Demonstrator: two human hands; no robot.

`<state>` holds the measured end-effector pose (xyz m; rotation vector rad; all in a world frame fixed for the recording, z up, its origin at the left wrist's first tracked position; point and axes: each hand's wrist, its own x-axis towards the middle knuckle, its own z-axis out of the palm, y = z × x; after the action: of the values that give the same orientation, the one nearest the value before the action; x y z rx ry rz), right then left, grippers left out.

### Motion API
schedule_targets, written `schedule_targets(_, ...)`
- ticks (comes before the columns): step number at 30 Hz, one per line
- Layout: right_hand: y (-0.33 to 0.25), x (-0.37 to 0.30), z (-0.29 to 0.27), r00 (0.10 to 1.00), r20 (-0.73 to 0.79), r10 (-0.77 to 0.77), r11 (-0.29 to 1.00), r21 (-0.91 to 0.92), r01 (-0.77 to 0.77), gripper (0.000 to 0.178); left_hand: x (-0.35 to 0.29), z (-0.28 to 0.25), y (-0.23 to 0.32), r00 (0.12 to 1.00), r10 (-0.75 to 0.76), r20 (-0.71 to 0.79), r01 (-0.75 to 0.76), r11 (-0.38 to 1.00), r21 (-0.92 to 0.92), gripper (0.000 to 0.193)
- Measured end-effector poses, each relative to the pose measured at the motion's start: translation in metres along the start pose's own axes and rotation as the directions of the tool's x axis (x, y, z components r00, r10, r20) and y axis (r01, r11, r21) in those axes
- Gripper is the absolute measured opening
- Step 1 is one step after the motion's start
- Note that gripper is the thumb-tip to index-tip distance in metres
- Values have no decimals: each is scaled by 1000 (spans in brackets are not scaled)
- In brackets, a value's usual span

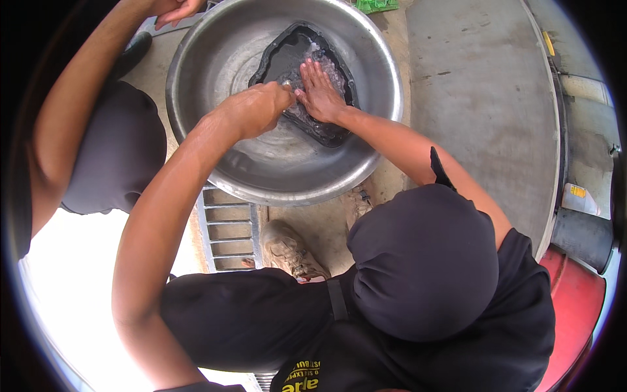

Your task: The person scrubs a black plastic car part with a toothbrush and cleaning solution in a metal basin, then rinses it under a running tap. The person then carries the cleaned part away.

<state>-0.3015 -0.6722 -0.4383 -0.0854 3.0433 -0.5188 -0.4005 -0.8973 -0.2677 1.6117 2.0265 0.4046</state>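
Note:
A wide metal basin (186, 85) stands in front of me. In it lies a black, shallow, pan-shaped piece (264, 65) with an uneven rim and a wet, glossy inside. My right hand (320, 91) lies open and flat on the inside of this piece, fingers stretched toward its far edge. Just left of it, my left hand (258, 108) is closed in a fist at the near left rim of the piece. A small shiny bit shows at its fingertips, too small to name. Both hands partly hide the piece.
At the left is another person's arm (78, 98). A metal grate (227, 228) lies below the basin, beside a boot (290, 251). To the right extends a grey flat surface (483, 117), with a red rounded container (575, 320) beyond. A green plastic crate (377, 5) sits at the top.

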Motion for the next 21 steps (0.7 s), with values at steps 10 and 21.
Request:
schedule_targets(10,-18,61,17,984,-147,-100,995,-31,96,85,-8,-1,-6,999,-48,4,48,997,-61,40)
schedule_targets(21,16,56,5,987,-154,-50,989,-145,28,77,-2,3,-6,1000,-16,14,17,997,-75,34)
